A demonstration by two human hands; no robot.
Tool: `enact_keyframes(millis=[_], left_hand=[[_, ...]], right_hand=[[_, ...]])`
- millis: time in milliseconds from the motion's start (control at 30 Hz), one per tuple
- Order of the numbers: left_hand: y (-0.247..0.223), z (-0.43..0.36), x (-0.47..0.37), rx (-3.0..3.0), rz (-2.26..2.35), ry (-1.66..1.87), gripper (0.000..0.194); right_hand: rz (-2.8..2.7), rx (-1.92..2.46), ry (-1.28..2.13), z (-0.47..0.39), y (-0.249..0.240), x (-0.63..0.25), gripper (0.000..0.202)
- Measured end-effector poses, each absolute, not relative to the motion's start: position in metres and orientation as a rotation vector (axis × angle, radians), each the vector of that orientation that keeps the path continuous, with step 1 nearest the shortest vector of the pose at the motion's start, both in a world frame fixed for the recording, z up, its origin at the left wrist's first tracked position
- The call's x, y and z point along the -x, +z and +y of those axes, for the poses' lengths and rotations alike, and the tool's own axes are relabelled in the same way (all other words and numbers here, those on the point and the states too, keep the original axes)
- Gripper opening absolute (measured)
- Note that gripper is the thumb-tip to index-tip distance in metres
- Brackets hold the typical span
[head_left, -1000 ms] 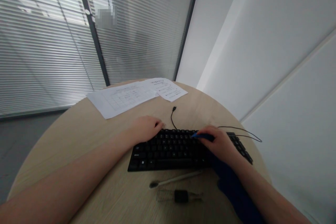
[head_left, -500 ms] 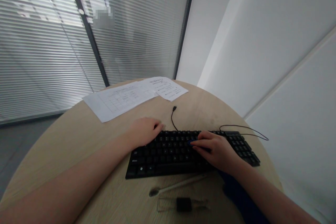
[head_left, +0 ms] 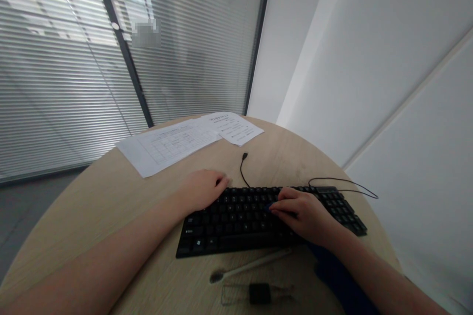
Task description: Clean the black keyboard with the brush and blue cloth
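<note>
A black keyboard lies on the round wooden table. My left hand rests at its upper left edge, fingers closed together and curled over the far side; anything under them is hidden. Over the middle-right keys, my right hand pinches a small blue item, whose tip touches the keys. Below my right wrist lies a dark blue cloth-like thing, partly covered by the forearm.
A white-handled brush and a wire tool with a black block lie near the keyboard's front edge. Printed papers are at the back left. The keyboard's cable ends in a plug behind it.
The view has tilted slightly, so the table sits a little lower. My right hand with the blue item has shifted very slightly over the keys; my left hand stays at the edge.
</note>
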State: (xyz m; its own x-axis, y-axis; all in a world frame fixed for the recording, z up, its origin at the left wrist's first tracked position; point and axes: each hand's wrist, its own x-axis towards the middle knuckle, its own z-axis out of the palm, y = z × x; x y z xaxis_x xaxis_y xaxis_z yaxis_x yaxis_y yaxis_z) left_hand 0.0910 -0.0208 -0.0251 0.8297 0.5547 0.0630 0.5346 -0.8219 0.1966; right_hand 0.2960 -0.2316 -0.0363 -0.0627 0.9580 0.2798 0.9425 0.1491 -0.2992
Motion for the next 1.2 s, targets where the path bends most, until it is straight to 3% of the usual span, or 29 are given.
enact_keyframes(millis=[400,1200], left_hand=[[-0.025,-0.02,-0.091,-2.844,0.836,0.17,0.051],[-0.023,-0.02,-0.091,-2.84,0.862,0.108,0.05]], right_hand=[[-1.77,1.843,-0.043,-0.244,-0.029,-0.306,0.023],[-1.908,1.924,0.088,-0.24,-0.031,-0.304,0.02]])
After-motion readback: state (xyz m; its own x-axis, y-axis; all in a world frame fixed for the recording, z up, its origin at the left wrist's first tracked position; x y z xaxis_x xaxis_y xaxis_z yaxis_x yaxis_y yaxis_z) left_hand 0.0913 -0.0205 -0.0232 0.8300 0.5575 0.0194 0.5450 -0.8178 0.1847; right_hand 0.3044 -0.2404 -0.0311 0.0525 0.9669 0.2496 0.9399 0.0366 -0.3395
